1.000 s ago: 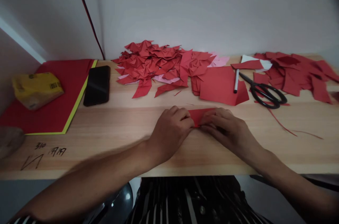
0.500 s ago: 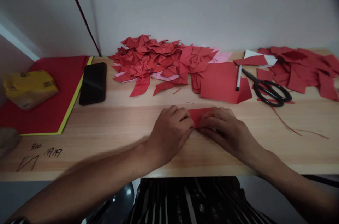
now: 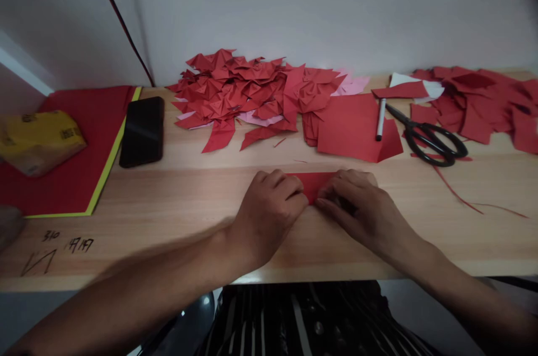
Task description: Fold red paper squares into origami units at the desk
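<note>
A small folded piece of red paper (image 3: 313, 183) lies on the wooden table (image 3: 176, 199) near its front edge. My left hand (image 3: 269, 213) presses on its left end with curled fingers. My right hand (image 3: 359, 207) pinches and presses its right part, fingers together. Most of the paper is hidden under both hands. Behind it, a heap of folded red paper shapes (image 3: 247, 92) lies by the wall, and a flat red sheet (image 3: 351, 129) rests just beyond my right hand.
A white marker (image 3: 380, 119) and black scissors (image 3: 428, 136) lie at right, by red paper offcuts (image 3: 479, 106). At left lie a black phone (image 3: 142, 130), a red and yellow sheet stack (image 3: 71, 176) and a yellow packet (image 3: 40, 140). Pen marks (image 3: 56, 249) are on the table.
Both hands stay on the folded paper with only slight finger shifts. The view has drifted a little, so the table things appear shifted left and up.
</note>
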Available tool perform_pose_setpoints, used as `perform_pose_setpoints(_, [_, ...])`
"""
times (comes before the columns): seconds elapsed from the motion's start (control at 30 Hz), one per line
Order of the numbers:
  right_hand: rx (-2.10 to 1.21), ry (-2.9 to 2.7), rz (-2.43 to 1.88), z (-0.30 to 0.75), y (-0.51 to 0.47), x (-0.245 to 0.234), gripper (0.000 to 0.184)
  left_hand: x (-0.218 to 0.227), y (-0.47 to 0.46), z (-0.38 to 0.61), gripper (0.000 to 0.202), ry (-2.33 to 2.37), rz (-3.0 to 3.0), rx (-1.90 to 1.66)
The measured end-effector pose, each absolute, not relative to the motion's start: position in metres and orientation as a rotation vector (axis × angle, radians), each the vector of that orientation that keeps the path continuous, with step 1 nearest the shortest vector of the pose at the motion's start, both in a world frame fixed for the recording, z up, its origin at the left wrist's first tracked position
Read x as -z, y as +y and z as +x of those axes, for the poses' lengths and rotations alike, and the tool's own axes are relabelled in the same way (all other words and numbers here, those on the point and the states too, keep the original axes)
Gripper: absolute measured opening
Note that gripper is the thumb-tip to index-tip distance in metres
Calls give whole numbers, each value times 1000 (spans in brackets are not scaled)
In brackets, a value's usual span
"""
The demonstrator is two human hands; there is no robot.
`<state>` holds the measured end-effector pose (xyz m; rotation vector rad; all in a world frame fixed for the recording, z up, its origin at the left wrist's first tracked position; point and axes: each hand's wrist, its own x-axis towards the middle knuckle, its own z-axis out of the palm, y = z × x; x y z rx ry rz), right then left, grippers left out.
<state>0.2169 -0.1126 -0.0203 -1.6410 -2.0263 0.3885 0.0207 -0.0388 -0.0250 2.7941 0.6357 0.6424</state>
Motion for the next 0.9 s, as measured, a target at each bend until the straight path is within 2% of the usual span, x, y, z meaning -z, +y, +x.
perform_pose_setpoints(0.5, [-343, -2098, -1725, 216, -112, 20, 17, 20, -40, 20, 22, 503, 2893, -755])
perform_pose_setpoints(0.9, [-362, -2080, -1711, 215, -110, 18, 13, 20, -42, 20, 15, 413, 3002, -791])
